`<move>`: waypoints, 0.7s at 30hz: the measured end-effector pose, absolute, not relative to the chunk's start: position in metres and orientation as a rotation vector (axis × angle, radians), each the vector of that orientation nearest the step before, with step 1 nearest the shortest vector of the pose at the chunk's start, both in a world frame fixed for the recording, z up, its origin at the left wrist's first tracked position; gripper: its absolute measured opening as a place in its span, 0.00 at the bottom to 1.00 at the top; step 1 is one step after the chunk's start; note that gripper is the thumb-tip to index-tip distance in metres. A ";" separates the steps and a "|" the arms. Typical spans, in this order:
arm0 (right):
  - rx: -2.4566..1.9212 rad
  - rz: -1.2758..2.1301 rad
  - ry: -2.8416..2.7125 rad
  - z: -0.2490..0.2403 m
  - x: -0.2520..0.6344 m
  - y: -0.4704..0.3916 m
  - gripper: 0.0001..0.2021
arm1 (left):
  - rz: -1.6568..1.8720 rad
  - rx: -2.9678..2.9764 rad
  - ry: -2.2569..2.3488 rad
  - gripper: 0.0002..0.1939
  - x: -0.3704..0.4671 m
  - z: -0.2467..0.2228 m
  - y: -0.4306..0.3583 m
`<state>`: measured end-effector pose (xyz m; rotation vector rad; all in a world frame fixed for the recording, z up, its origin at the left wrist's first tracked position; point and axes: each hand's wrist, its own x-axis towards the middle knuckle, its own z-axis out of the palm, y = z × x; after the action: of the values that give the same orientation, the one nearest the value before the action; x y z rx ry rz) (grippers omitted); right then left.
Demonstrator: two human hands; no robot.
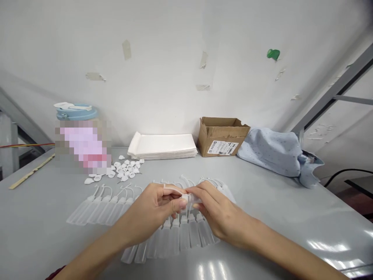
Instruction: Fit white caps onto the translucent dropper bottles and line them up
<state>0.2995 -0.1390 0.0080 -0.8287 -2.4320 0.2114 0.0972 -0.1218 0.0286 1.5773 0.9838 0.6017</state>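
Note:
My left hand point(147, 212) is closed, its thumb and fingers pinching a white cap point(185, 197) with a curved strap. Against it from the right, my right hand point(223, 212) grips a translucent plastic squeeze bottle point(192, 198), most of which its fingers hide. The cap and the bottle's neck meet between my fingertips; whether they are joined fully I cannot tell. Below my hands lies a row of similar bottles point(184, 235) with thin white straps. Another group of bottles point(100, 210) rests to the left, and more lie partly hidden behind my hands.
Loose white caps point(125, 169) are scattered at the back left, beside a blurred pink item point(84, 144) and a blue lid point(77, 112). Flat white packets point(163, 146) are stacked by the wall. A cardboard box point(223, 136) and a blue cloth point(271, 151) stand at the back right.

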 end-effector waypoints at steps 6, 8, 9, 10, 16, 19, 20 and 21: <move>-0.717 -0.395 -2.547 0.003 0.292 -0.131 0.10 | 0.527 1.493 0.930 0.14 0.090 0.028 -0.118; -0.666 -0.513 -2.575 0.000 0.293 -0.131 0.11 | 0.489 1.464 0.922 0.14 0.090 0.027 -0.117; -0.655 -0.511 -2.577 -0.001 0.293 -0.131 0.12 | 0.481 1.459 0.920 0.14 0.091 0.026 -0.117; -0.650 -0.470 -2.569 -0.002 0.294 -0.131 0.11 | 0.481 1.468 0.925 0.14 0.091 0.026 -0.118; -0.752 0.101 -2.329 -0.008 0.295 -0.133 0.13 | 0.707 1.752 1.085 0.11 0.101 0.022 -0.127; -0.867 0.369 -2.213 -0.005 0.294 -0.136 0.11 | 0.802 1.720 1.098 0.08 0.103 0.022 -0.130; -0.913 0.462 -2.178 -0.004 0.294 -0.137 0.10 | 0.797 1.646 1.112 0.08 0.104 0.022 -0.129; -0.952 0.545 -2.149 -0.002 0.293 -0.138 0.09 | 0.781 1.570 1.128 0.08 0.103 0.023 -0.129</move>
<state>0.2934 -0.1384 -0.0022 -0.9516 -2.1492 0.5450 0.1035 -0.1287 0.0226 1.5705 1.1284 0.7812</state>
